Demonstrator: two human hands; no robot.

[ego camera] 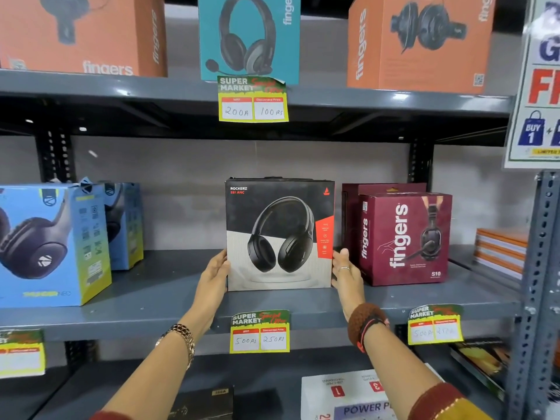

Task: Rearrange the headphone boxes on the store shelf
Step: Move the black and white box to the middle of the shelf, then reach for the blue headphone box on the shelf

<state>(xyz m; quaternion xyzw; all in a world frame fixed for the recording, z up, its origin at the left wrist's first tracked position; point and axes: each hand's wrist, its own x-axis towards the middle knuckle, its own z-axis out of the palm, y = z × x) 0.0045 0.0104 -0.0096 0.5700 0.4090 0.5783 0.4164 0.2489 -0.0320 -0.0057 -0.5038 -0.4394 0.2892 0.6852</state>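
Observation:
A black and white Rockerz headphone box (278, 234) stands upright in the middle of the grey middle shelf (169, 286). My left hand (213, 275) presses its lower left side and my right hand (347, 272) presses its lower right side, so both hands grip it. Just to its right stands a maroon fingers box (404, 237) with another maroon box behind it. At the far left stands a blue headphone box (51, 244), with a second blue box (124, 222) behind it.
The top shelf carries an orange fingers box (81, 34), a teal box (250, 37) and another orange box (421, 40). Yellow price tags (259, 331) hang from the shelf edges. Stacked notebooks (500, 253) lie at the right, by the upright post (536, 268).

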